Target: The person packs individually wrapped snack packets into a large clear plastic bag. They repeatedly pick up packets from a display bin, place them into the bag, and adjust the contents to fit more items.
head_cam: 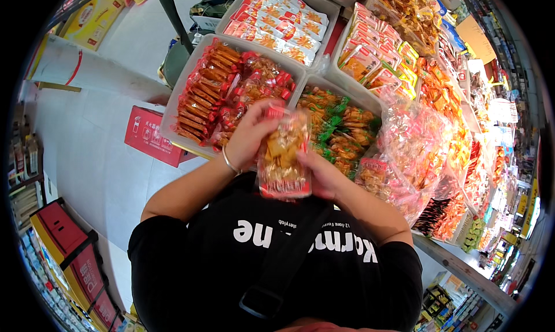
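My left hand [253,132], with a bangle at the wrist, grips the upper left part of a clear plastic snack packet [282,158]. The packet has red printed ends and yellowish-brown pieces inside, and is slightly blurred. On its right edge, the fingers of my right hand [321,171] hold it too; part of that hand is hidden behind the packet. It is held in front of my chest, over the near edge of the bins. Beyond my left hand is a plastic bin [175,111] of red-ended snack packets [204,93]. A second bin [347,89] contains green-ended packets [329,124].
Farther back stand a bin of white and red sachets [282,24] and another of red and white packets [364,50]. A pink-tinted plastic bag [416,137] full of packets lies at right. A red box [151,135] sits on the floor at left.
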A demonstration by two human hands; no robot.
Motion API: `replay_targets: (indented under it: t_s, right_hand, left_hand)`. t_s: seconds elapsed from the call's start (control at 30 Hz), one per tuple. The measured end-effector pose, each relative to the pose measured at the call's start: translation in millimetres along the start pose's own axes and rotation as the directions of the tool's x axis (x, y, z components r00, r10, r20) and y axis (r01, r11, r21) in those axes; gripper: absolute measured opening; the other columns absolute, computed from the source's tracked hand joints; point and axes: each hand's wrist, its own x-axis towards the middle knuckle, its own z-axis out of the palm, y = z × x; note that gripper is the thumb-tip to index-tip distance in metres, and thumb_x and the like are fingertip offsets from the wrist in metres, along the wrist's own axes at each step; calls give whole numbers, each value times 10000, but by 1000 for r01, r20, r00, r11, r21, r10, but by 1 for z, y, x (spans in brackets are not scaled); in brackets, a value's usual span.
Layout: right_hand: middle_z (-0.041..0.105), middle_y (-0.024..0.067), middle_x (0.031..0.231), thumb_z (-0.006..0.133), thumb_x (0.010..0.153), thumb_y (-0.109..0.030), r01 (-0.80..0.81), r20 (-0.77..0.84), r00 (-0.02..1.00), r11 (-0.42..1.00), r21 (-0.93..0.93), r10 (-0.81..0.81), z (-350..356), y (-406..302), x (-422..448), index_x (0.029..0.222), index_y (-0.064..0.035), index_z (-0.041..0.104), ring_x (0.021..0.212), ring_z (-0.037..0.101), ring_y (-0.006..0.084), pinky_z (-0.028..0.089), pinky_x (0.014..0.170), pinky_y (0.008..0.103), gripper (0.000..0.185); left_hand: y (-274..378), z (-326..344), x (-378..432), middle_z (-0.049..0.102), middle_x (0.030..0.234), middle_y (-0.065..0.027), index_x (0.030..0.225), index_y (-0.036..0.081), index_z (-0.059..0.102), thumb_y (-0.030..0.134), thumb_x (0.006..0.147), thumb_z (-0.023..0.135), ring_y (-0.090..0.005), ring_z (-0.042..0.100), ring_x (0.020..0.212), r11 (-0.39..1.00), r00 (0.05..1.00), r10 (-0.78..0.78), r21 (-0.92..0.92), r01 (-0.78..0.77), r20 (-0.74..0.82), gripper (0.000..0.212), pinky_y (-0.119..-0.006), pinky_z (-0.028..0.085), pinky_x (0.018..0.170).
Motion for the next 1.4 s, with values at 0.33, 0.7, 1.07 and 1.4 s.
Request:
replay_targets:
  t_s: [0.33, 0.7, 1.07, 1.4]
  right_hand:
    - [478, 90, 1104, 665, 715, -58, 225, -90, 963, 942, -247, -254, 9, -19, 16, 1240, -75, 276, 1007, 500, 186, 438, 855, 343, 653]
    - [574, 169, 966, 698, 632, -231, -26, 36, 813, -99, -995, -581, -38, -144, 117, 1136, -17, 356, 906, 573, 273, 445, 781, 334, 645]
    - [567, 205, 948, 659, 625, -250, -114, -75, 993, -532, -839, -93, -44, -89, 196, 1118, -34, 352, 888, 563, 330, 453, 739, 394, 620]
    - [540, 201, 1011, 683, 636, -260, 148, 297, 920, -475, -867, -256, -69, -75, 193, 1089, -27, 364, 861, 563, 337, 466, 711, 400, 602]
  left_hand:
    - [-7, 10, 16, 458, 1054, -90, 1179, 33, 341, 114, 855, 485, -144, 454, 998, 931, 955, 290, 214, -297, 64, 363, -283, 360, 902]
    - [-20, -84, 109, 498, 1152, -99, 1112, 107, 512, 321, 832, 437, -260, 440, 1098, -516, 948, 151, 841, -165, 279, 361, -484, 236, 972]
    - [-4, -100, 63, 514, 828, -42, 800, 107, 568, 196, 770, 523, -211, 474, 906, -407, 869, 110, 820, -403, 482, 104, -413, 291, 937]
    - [-1, -98, 106, 515, 1071, -160, 1072, 40, 519, 176, 824, 475, -318, 461, 1029, -129, 760, 564, 943, -306, 323, 286, -396, 355, 890]
